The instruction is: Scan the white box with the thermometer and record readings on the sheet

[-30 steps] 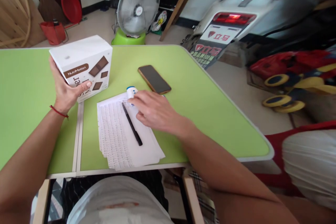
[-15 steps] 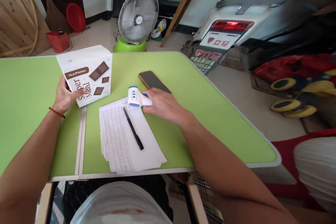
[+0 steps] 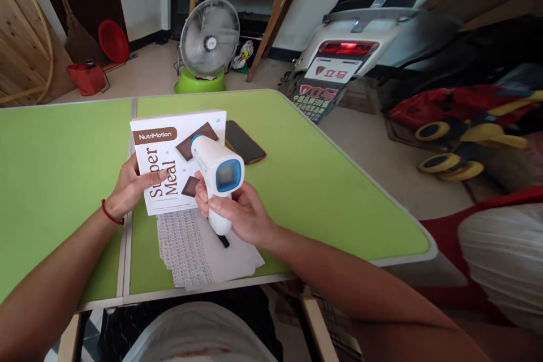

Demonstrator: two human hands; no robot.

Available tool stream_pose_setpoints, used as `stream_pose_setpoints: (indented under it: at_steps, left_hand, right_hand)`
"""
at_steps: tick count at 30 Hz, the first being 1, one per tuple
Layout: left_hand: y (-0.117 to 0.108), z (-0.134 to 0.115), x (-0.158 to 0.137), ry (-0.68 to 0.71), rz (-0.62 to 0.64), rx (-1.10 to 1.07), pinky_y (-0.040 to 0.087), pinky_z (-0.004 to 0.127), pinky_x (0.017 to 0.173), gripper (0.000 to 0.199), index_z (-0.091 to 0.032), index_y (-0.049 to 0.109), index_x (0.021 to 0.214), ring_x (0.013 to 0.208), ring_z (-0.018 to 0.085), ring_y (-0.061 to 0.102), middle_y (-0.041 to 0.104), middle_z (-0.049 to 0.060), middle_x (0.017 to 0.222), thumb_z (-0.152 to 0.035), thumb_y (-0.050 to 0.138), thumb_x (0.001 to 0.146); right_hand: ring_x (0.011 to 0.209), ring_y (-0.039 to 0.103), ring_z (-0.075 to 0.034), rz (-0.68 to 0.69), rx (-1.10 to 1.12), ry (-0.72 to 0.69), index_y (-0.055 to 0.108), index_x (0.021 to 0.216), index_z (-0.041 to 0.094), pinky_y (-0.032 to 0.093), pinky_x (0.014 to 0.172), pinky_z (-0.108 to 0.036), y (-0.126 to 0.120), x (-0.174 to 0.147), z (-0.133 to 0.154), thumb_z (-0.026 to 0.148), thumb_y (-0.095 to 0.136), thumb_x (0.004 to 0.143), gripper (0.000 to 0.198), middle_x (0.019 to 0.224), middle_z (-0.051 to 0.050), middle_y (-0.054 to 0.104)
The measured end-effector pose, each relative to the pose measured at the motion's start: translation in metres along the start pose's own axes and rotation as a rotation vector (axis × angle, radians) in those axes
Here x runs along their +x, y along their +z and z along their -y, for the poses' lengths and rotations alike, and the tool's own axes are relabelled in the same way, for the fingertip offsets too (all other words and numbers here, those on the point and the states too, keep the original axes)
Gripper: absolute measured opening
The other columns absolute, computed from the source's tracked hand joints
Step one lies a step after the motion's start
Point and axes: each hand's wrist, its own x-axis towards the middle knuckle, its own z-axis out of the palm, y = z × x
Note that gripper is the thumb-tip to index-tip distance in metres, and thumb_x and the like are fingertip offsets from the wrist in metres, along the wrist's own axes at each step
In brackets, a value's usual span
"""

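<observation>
My left hand (image 3: 134, 181) grips a white box (image 3: 156, 153) by its left side, thumb across the front; it reads "NutriMotion Super Meal" and is held upright, facing me. My right hand (image 3: 237, 209) is wrapped round the handle of a white infrared thermometer (image 3: 210, 161) with a blue-rimmed screen facing me. Its front end points at the box and covers part of the printed front. I cannot tell whether the two touch. Below them lie written sheets of paper (image 3: 182, 249) and a black pen (image 3: 223, 241), mostly hidden by the thermometer. Behind the box lies a dark phone (image 3: 244, 143).
The green table (image 3: 331, 203) has a pale raised edge and a seam on the left. Beyond it are a fan (image 3: 210, 39) on a green stool, a red bucket (image 3: 87, 79), and a white scooter (image 3: 339, 62). A red chair (image 3: 449, 232) stands at the right.
My left hand has brought the box to the right and turned its front toward me. My right hand has raised the thermometer from beside the phone and turned it toward the box.
</observation>
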Motion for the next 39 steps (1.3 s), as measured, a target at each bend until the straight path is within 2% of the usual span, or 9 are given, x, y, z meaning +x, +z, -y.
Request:
stream_pose_setpoints:
  at_steps: [4, 10, 22, 39]
  left_hand:
    - [0.001, 0.002, 0.001, -0.011, 0.007, -0.026, 0.056, 0.031, 0.068, 0.048, -0.015, 0.062, 0.106, 0.082, 0.021, 0.065, 0.067, 0.008, 0.107, -0.032, 0.081, 0.066]
    - [0.001, -0.001, 0.001, -0.005, 0.029, -0.037, 0.055, 0.031, 0.067, 0.045, -0.015, 0.061, 0.102, 0.078, 0.019, 0.065, 0.067, 0.007, 0.102, -0.032, 0.081, 0.066]
    - [0.003, -0.005, 0.001, 0.010, 0.011, 0.043, 0.054, 0.032, 0.068, 0.050, -0.015, 0.060, 0.102, 0.080, 0.022, 0.065, 0.067, 0.008, 0.100, -0.036, 0.082, 0.063]
    - [0.005, -0.011, -0.001, 0.024, 0.018, 0.060, 0.054, 0.032, 0.061, 0.049, -0.015, 0.060, 0.098, 0.077, 0.023, 0.065, 0.069, 0.008, 0.091, -0.037, 0.082, 0.061]
  right_hand:
    - [0.057, 0.048, -0.010, -0.007, 0.104, 0.072, 0.057, 0.093, 0.021, 0.041, 0.055, -0.028, 0.001, 0.002, -0.002, 0.042, 0.069, 0.073, 0.031, 0.068, 0.003, 0.053]
    - [0.058, 0.050, -0.010, -0.004, 0.138, 0.075, 0.056, 0.095, 0.021, 0.041, 0.055, -0.028, 0.003, 0.002, -0.004, 0.042, 0.070, 0.073, 0.033, 0.068, 0.004, 0.055]
    - [0.056, 0.050, -0.009, -0.030, 0.100, 0.077, 0.056, 0.088, 0.020, 0.042, 0.053, -0.028, 0.005, -0.001, -0.003, 0.044, 0.071, 0.071, 0.033, 0.066, 0.004, 0.055]
    - [0.056, 0.051, -0.010, -0.028, 0.075, 0.067, 0.057, 0.085, 0.021, 0.045, 0.052, -0.028, 0.005, -0.002, 0.002, 0.035, 0.071, 0.072, 0.024, 0.066, 0.003, 0.056]
